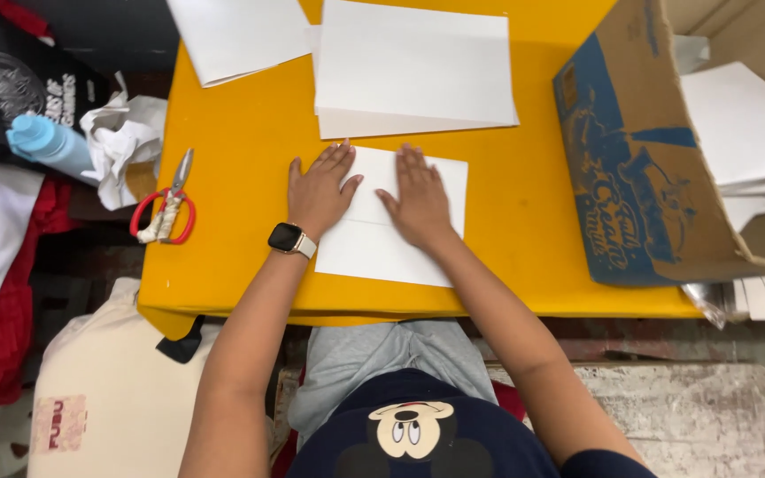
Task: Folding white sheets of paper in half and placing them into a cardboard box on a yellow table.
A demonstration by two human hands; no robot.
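matt white paper sheet; smooth yellow tabletop

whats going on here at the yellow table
A person presses both hands flat on a white sheet on the yellow table. The left hand, a watch on its wrist, and the right hand lie side by side on the sheet. More paper sits beyond it, scissors lie to the left, and a cardboard box of sheets stands on the right.
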